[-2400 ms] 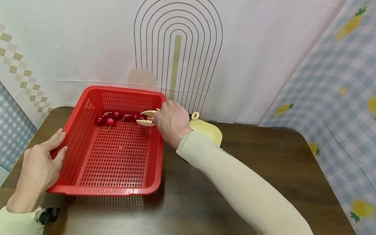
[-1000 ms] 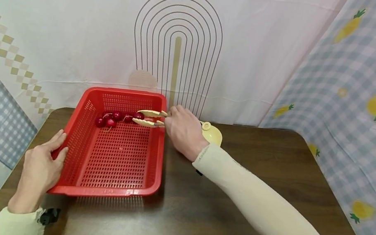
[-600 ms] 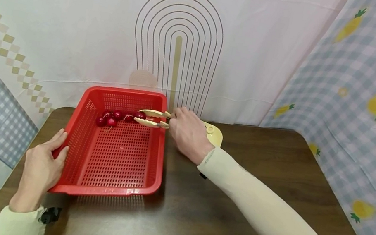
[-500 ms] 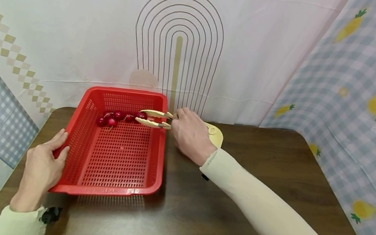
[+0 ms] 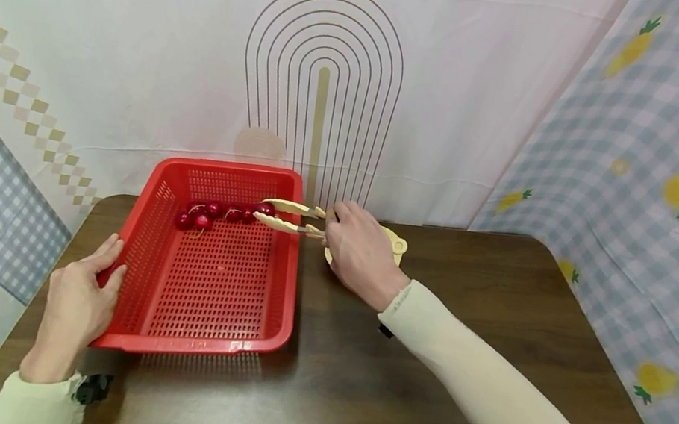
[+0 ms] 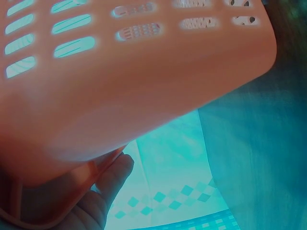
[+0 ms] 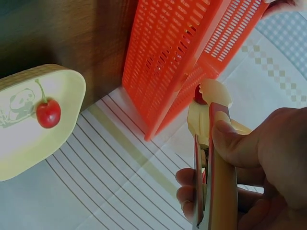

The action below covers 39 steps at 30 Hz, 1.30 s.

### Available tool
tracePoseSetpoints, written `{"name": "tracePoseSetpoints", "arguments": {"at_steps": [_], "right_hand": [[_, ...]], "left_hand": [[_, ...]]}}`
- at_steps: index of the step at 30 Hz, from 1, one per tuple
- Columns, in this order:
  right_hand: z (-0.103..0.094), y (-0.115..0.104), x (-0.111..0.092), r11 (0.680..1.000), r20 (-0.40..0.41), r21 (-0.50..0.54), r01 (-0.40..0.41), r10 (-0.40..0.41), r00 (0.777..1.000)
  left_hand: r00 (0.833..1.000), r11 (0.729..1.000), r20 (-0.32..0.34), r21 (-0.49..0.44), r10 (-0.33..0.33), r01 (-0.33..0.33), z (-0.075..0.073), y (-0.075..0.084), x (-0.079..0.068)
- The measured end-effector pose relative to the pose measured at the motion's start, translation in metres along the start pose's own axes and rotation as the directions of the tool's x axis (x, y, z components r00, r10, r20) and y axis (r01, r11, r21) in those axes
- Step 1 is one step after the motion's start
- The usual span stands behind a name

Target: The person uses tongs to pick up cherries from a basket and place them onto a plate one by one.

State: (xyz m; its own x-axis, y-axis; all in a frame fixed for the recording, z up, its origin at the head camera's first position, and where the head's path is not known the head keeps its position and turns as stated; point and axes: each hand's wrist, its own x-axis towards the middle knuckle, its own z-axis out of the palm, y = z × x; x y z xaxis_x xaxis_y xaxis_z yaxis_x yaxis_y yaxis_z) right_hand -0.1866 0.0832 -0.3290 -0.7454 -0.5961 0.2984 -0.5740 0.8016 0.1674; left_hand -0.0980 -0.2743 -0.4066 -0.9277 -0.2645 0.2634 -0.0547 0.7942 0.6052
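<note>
My right hand grips a pair of cream tongs, thumb on one arm and fingers curled round the other in the right wrist view. Between the tong tips, over the right side of a red plastic basket, is a dark red cherry. Several more cherries with stems lie along the basket's back part. At the basket's left rim my left hand holds on, thumb on the inner side; in the left wrist view the basket wall covers much of the hand.
A pale yellow dish stands right of the basket, partly behind my right hand. In the right wrist view it has a panda print and one stemmed cherry. A patterned cloth wall stands behind the dark wooden table.
My right hand and the tongs have moved to the right, drawing the cherry between the tips rightward and exposing another cherry beside it. The left hand keeps its hold on the basket.
</note>
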Motion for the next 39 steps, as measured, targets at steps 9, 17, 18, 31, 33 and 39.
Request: {"name": "tracePoseSetpoints", "arguments": {"at_steps": [9, 17, 18, 31, 33, 39], "right_hand": [[0.002, 0.006, -0.011, 1.0, -0.021, 0.009, -0.014, 0.014, 1.0], [0.003, 0.01, -0.02, 0.999, -0.036, 0.021, -0.042, 0.042, 0.998], [0.003, 0.01, -0.021, 0.999, -0.039, 0.022, -0.044, 0.045, 0.998], [0.004, 0.017, -0.038, 0.996, -0.11, 0.039, -0.08, 0.083, 0.99], [0.005, 0.018, -0.041, 0.994, -0.108, 0.05, -0.095, 0.1, 0.989], [0.009, 0.026, -0.054, 0.984, -0.11, 0.106, -0.141, 0.153, 0.982]], "left_hand": [[1.0, 1.0, -0.008, 0.005, 0.022, -0.022, 0.001, -0.001, 0.0], [1.0, 1.0, -0.008, 0.0, 0.012, -0.012, 0.0, -0.001, 0.0], [1.0, 1.0, -0.009, 0.001, 0.012, -0.012, 0.0, -0.001, 0.0], [1.0, 1.0, -0.013, -0.004, 0.011, -0.011, 0.0, -0.001, 0.0], [1.0, 1.0, -0.012, -0.006, 0.012, -0.013, 0.0, -0.001, 0.0], [1.0, 1.0, -0.01, -0.004, 0.018, -0.018, 0.0, -0.001, 0.0]]}}
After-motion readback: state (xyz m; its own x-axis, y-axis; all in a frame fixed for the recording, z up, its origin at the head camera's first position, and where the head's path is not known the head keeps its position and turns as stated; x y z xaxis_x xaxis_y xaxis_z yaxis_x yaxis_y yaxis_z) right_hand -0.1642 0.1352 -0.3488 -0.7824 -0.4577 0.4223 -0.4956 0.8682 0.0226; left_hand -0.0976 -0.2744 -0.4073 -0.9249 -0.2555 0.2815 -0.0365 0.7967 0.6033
